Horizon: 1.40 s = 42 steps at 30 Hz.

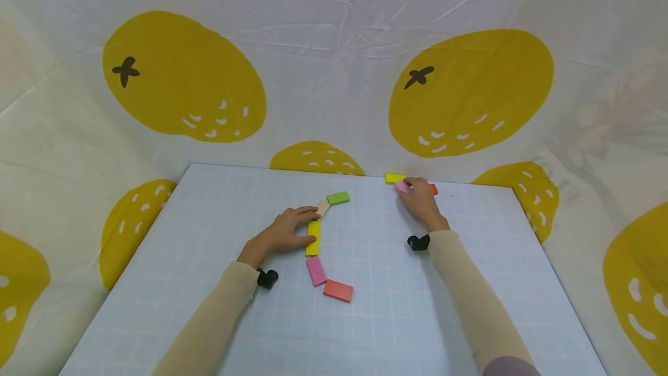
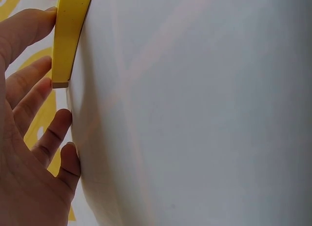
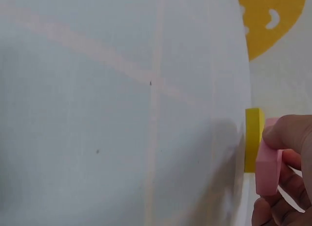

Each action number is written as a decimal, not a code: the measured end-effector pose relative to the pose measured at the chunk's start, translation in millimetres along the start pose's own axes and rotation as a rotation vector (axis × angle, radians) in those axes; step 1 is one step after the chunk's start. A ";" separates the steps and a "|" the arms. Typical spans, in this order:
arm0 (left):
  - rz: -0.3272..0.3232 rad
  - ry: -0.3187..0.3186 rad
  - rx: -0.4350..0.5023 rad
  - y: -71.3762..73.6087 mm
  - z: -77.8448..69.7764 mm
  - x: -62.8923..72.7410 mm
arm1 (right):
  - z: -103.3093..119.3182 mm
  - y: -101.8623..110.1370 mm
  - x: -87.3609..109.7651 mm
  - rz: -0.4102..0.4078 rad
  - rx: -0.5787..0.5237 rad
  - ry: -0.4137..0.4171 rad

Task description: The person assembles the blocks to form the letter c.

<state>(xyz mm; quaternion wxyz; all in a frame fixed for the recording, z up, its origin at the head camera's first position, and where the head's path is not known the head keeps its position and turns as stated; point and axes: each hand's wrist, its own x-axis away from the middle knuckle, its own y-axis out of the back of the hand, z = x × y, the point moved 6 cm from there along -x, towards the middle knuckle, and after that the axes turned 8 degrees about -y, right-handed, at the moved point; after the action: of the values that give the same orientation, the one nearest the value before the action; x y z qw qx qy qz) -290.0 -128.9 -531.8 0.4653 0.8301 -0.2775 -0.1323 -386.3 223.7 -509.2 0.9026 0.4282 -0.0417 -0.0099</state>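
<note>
Pink block (image 1: 402, 187) sits pinched in my right hand (image 1: 421, 199), beside the far yellow block (image 1: 394, 179); my left hand (image 1: 285, 231), fingers loosely spread, touches the near yellow block (image 1: 314, 230), which a careless twitch could skew.

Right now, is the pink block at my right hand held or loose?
Held: the right wrist view shows the right hand pinching the pink block, thumb against it.

Beige sleeves (image 1: 214, 318) end beside 2 black wrist cameras (image 1: 268, 279).
</note>
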 end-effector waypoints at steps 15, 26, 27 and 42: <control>-0.003 0.008 -0.003 -0.8 0.3 0.5 | 27.0 -18.2 -2.3 0.052 -0.026 0.053; -0.002 0.011 -0.014 -1.1 2.1 0.1 | 41.7 -27.4 -2.2 0.095 -0.006 0.105; -0.002 0.012 -0.015 -1.2 2.3 0.1 | 42.1 -28.7 -2.3 0.102 -0.007 0.108; -0.003 0.000 -0.003 -1.4 2.2 -0.9 | 55.0 -43.6 4.9 0.239 -0.017 0.118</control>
<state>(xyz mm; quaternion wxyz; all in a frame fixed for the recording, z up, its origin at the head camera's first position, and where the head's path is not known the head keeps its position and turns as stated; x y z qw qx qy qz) -291.3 -129.3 -534.2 0.4665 0.8297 -0.2759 -0.1335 -385.2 153.4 -508.0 0.9019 0.4123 -0.0394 0.1227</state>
